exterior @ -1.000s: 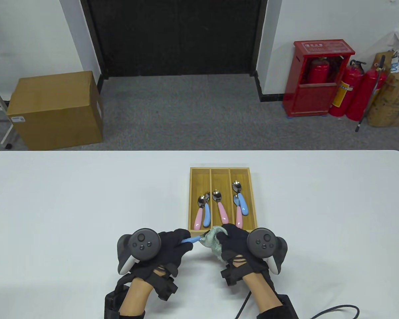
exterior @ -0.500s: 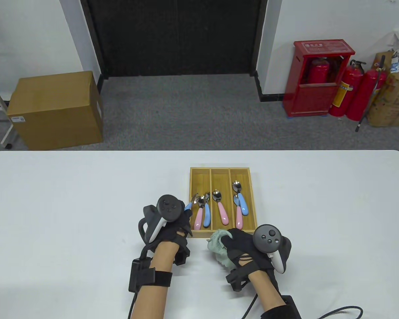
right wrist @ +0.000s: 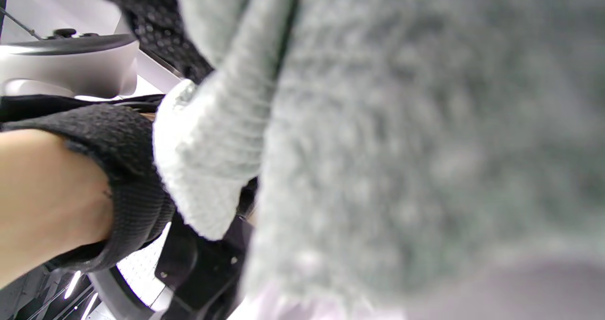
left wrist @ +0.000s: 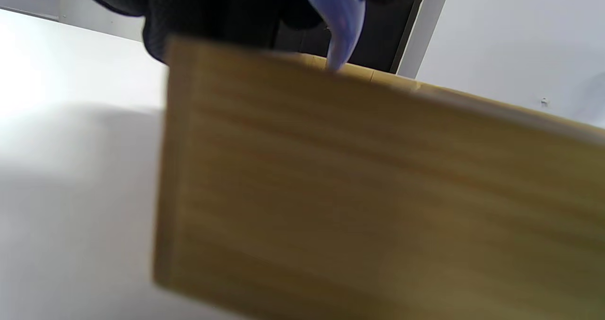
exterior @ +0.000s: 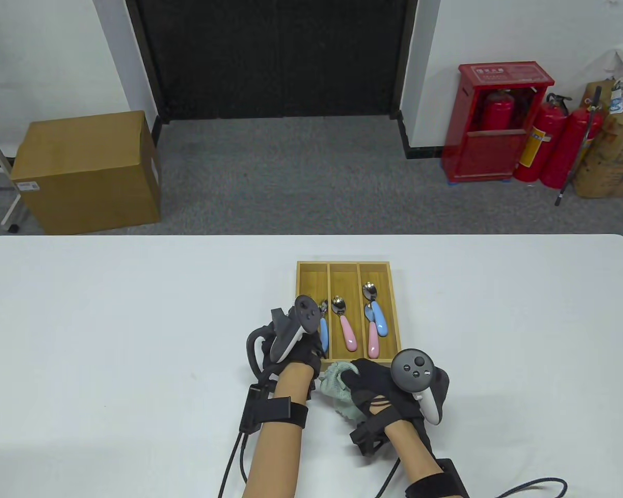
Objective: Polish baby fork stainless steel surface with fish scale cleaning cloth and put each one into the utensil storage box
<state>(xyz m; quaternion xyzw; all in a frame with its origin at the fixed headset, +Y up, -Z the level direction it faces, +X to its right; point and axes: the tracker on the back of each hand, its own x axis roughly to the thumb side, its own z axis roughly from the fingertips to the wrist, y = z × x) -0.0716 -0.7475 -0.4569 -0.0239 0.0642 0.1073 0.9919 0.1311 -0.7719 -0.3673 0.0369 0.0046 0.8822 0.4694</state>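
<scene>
The wooden utensil box (exterior: 342, 265) holds several pink and blue handled utensils, among them a pink one (exterior: 349, 334) in the middle compartment. My left hand (exterior: 303, 346) hovers over the box's left compartment and hides most of it. In the left wrist view its fingers (left wrist: 227, 8) pinch the blue handle of a baby fork (left wrist: 338, 22), which points down behind the box's near wall (left wrist: 378, 192). The fork's steel end is hidden. My right hand (exterior: 376, 386) rests just in front of the box and grips the bunched grey-green cloth (exterior: 335, 389), which fills the right wrist view (right wrist: 401, 145).
The white table (exterior: 109, 311) spreads wide to both sides of the box. Beyond its far edge, on the floor, stand a cardboard box (exterior: 85, 171) and a red fire extinguisher cabinet (exterior: 493, 122). Cables trail from both wrists toward the near edge.
My left hand pulled the blue fork away from the cloth and carried it forward and right to the box's left compartment. My right hand stayed in front of the box with the cloth.
</scene>
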